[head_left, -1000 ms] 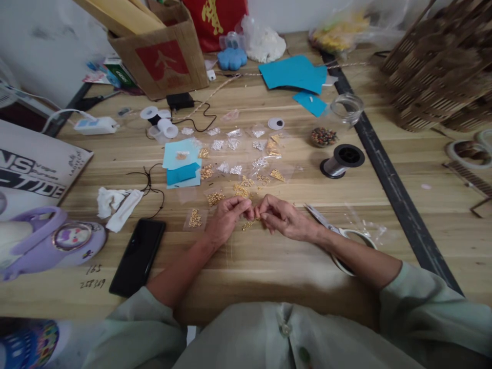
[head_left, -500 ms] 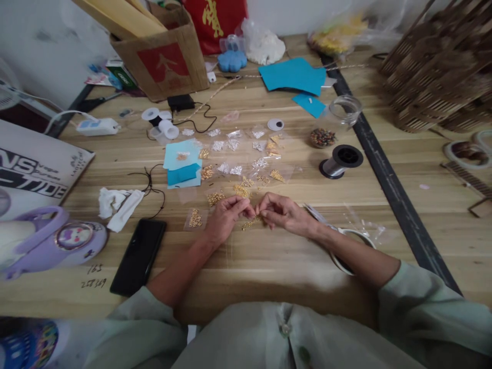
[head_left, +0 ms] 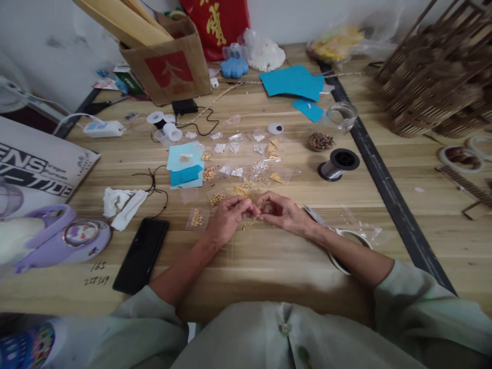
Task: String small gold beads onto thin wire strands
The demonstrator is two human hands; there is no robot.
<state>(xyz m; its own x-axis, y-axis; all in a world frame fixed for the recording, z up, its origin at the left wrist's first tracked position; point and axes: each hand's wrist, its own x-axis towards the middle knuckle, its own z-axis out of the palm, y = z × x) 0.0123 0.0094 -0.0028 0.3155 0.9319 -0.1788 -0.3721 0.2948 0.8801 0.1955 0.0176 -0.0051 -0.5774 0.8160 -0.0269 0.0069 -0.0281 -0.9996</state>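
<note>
Head view, centre frame: left hand [head_left: 226,218] and right hand [head_left: 283,212], fingertips pinched shut on short strand of small gold beads [head_left: 249,224], trailing onto pale wooden table [head_left: 269,266]. Risk: a slackened pinch would likely shed beads, lost among small clear bead packets [head_left: 215,199] just above.

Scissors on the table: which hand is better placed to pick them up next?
Right, probably. The scissors lie by the wrist of the right hand; the left hand sits farther away. Both pinch the gold bead strand.
</note>
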